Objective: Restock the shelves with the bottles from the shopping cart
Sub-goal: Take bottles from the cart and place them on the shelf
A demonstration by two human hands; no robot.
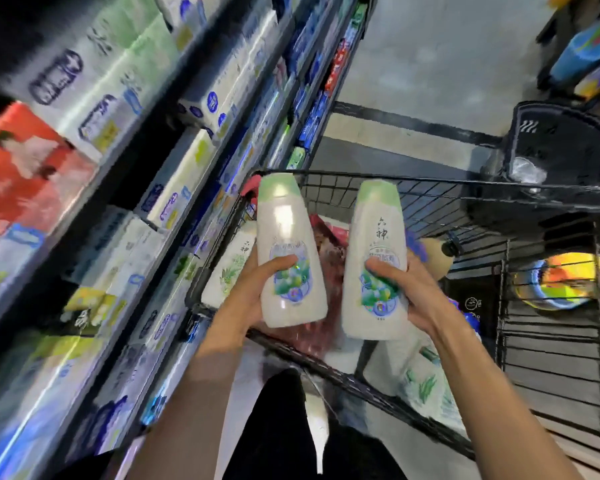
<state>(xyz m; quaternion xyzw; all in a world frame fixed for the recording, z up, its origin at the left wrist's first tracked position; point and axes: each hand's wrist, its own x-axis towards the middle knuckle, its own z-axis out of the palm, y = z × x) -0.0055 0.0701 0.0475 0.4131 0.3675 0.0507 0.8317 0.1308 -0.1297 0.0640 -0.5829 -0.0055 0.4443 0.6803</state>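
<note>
Along the left edge: shelves (160,188) stacked with blurred white, green and blue packs, plus one red pack (25,174) at far left. Just right of the shelves, over the near corner of a black wire shopping cart (430,192): left hand (253,289), thumb laid across the label and fingers curled round behind, gripping a white bottle with a pale green cap (288,251), held upright above the cart. Beside it, slightly apart: a second white bottle of the same kind (374,261), also upright, clasped by the right hand (416,292) with the thumb on the front label. Below and between them, inside the cart: more white bottles (229,268) lying down and a reddish pack (326,244). Farther right, on the floor: a black basket (561,140).
</note>
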